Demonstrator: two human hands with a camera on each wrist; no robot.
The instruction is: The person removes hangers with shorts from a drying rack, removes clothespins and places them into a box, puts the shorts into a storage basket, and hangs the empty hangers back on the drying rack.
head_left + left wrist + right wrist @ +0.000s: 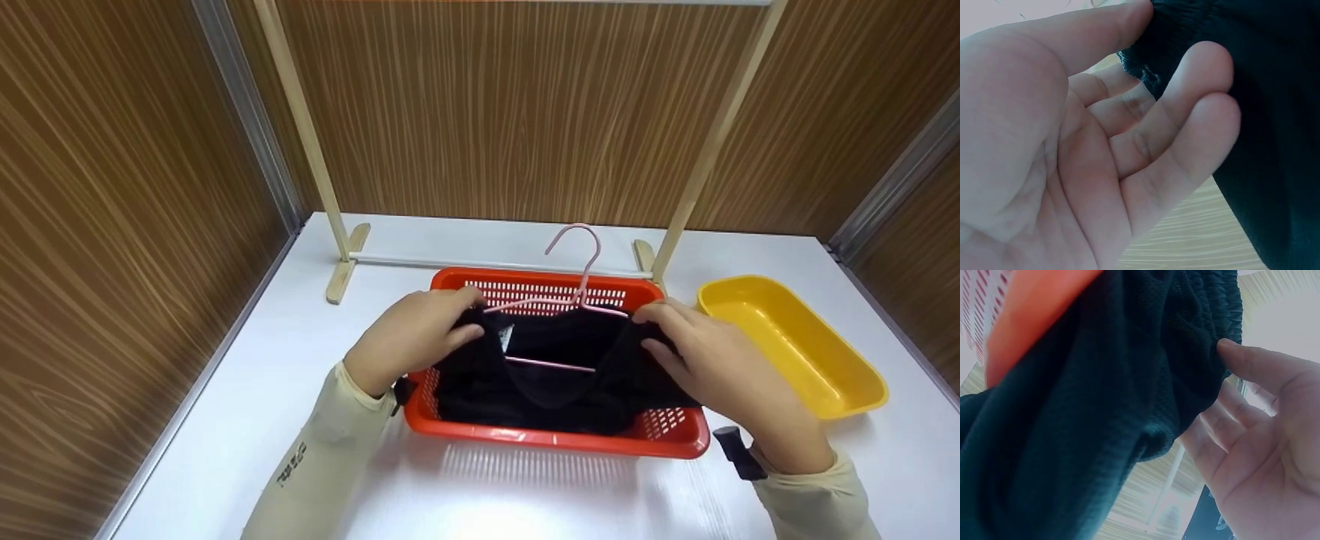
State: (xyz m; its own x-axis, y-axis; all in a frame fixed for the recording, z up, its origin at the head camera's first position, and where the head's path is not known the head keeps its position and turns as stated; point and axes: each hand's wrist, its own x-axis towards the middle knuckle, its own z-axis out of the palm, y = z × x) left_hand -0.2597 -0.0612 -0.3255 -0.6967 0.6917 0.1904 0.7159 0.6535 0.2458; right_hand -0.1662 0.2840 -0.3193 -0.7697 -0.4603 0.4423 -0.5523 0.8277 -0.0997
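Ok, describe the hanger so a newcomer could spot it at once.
On the white table, find the red basket near the rack. There, the left hand and right hand grip a black garment, and the hanger shows in its opening. Its thin pink frame and curved hook, standing above the cloth, set it apart from the basket and garment.

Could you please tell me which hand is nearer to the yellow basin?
The right hand: it pinches the black garment on the side toward the yellow basin. The left hand pinches the garment's opposite side, farther from the basin.
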